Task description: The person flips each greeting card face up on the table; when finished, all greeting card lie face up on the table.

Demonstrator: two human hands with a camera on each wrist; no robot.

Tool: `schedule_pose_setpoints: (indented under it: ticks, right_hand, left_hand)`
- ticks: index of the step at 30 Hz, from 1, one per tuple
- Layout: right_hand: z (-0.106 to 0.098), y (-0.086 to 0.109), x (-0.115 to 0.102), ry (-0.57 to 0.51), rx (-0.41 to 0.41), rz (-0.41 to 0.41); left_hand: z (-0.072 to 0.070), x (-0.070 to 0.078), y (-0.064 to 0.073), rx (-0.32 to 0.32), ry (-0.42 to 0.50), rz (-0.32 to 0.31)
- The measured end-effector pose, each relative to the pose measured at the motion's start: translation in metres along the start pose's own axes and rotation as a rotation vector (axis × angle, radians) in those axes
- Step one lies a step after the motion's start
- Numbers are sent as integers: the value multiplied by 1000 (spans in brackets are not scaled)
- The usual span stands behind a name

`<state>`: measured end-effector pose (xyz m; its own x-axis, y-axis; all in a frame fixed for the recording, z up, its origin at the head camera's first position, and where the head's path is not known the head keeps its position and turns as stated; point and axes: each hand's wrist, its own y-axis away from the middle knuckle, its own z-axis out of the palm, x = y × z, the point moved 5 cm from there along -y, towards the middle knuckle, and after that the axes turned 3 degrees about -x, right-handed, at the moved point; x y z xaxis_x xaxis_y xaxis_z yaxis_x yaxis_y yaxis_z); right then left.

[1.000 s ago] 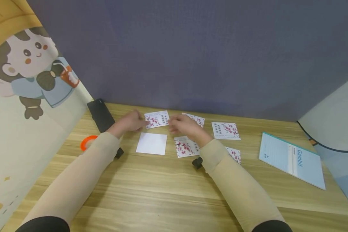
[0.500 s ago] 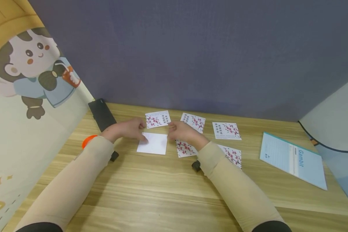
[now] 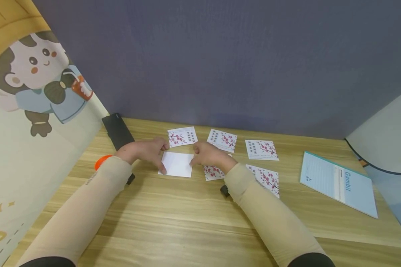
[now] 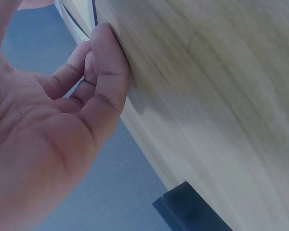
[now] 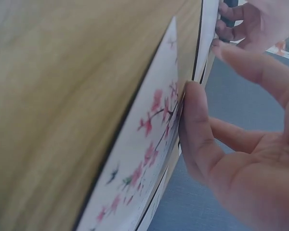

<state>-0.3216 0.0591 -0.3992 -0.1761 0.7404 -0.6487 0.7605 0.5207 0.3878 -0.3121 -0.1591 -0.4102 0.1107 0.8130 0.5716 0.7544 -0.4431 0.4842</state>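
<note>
A blank white card [image 3: 177, 164] lies flat on the table between my two hands. My left hand [image 3: 147, 152] is at its left side, thumb tip at the card's left edge and the other fingers bent near its upper left corner. At the right edge is my right hand [image 3: 212, 155], with its thumb tip by the card and its bent fingers above a blossom-printed card [image 3: 214, 173] that it partly covers. Further back lies another blossom card [image 3: 182, 137]. In the right wrist view, the fingers are beside a blossom card [image 5: 144, 159]. Neither hand pinches a card.
More blossom cards lie to the right: back middle [image 3: 220, 138], back right [image 3: 262, 150] and front right [image 3: 264, 180]. A pale blue notebook [image 3: 339, 184] is at far right. A black case [image 3: 117, 131] and orange ring [image 3: 103, 162] sit at left.
My left hand has come down from the back left card to the white card's left edge. The right hand has shifted slightly nearer, to the white card's right edge.
</note>
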Motion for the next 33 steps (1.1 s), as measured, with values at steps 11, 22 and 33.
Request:
schedule_pose_setpoints:
  ticks: [11, 22, 33]
  right_hand:
    - [4, -4, -2, 108, -22, 16]
    - [7, -6, -7, 241, 23, -16]
    - [7, -6, -5, 205, -2, 16]
  left_hand:
    - [0, 5, -4, -25, -108, -14]
    - [-2, 6, -3, -9, -96, -4]
    - [-1, 6, -4, -5, -66, -6]
